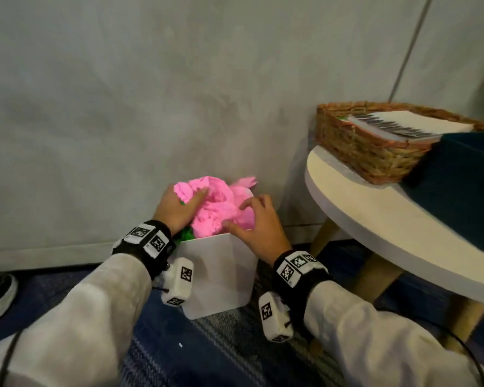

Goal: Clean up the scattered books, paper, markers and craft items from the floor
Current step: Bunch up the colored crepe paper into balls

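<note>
Head: left fingers [199,195] grip pink paper [220,210], right fingers [248,203] press (over box [221,275]).

Crumpled paper [215,208] sits in a box [221,275] left of the table [375,216].

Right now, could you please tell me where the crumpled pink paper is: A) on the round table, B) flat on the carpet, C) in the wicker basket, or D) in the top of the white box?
D: the pink paper bulges out of the white box, with the left hand and right hand both on it.
</note>
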